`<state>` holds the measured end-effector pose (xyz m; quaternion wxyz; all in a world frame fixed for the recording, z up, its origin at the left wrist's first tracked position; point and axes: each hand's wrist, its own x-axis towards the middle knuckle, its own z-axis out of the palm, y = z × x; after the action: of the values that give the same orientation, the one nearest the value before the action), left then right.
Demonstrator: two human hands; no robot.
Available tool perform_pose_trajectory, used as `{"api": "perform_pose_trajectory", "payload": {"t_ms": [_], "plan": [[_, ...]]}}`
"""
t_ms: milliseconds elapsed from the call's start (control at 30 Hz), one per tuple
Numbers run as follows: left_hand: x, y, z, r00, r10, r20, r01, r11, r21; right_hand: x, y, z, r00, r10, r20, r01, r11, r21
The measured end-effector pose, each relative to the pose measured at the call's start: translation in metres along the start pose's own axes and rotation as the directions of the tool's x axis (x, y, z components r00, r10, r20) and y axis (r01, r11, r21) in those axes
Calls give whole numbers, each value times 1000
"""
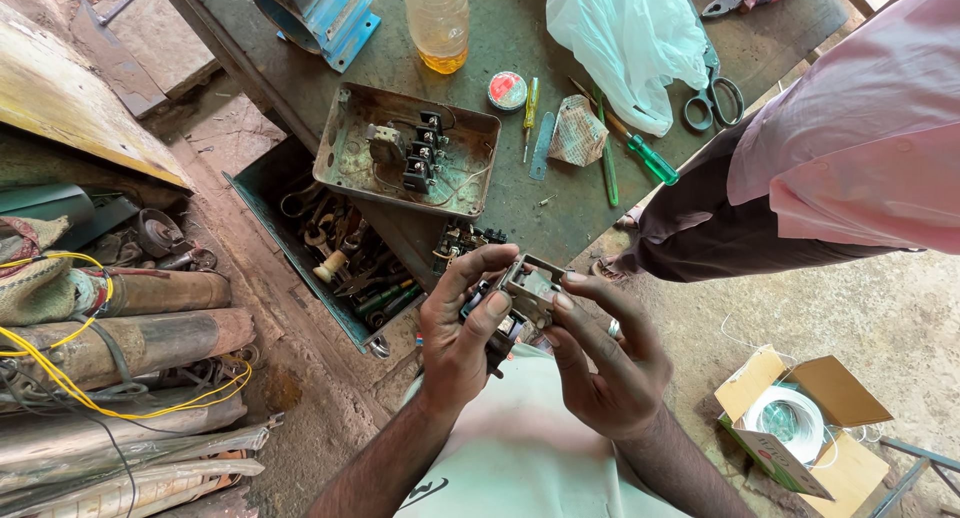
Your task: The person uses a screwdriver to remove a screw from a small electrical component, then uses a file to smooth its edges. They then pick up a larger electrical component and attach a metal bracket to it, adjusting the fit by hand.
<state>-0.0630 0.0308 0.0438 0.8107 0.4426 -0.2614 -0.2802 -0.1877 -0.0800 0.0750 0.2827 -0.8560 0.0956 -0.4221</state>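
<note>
So I've got this small grey metal switch block (528, 290) with black parts underneath, held tilted between both hands, up off the desk, just below its edge.

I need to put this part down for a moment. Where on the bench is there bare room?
Bare patches: between the metal tray and the scissors, below the screwdrivers; also between the bottle and the plastic bag. The drawer is crowded with tools.
</note>
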Motion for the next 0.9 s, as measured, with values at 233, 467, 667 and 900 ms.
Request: {"api": "perform_pose_trajectory", "payload": {"t_ms": [233,467,667,900], "plan": [[1,0,1,1000,22,17,-24,992,123,2,6,1,1000,-10,-4,10,1000,19],[2,2,4,1000,13,12,-14,991,131,3,8,-1,999,-45,30,42,996,80],[2,6,5,998,-41,39,37,996,83,4,8,-3,999,-48,22,46,997,65],[3,13,5,997,17,77,-34,974,226,7,4,-11,992,-84,98,85,996,-4]]}}
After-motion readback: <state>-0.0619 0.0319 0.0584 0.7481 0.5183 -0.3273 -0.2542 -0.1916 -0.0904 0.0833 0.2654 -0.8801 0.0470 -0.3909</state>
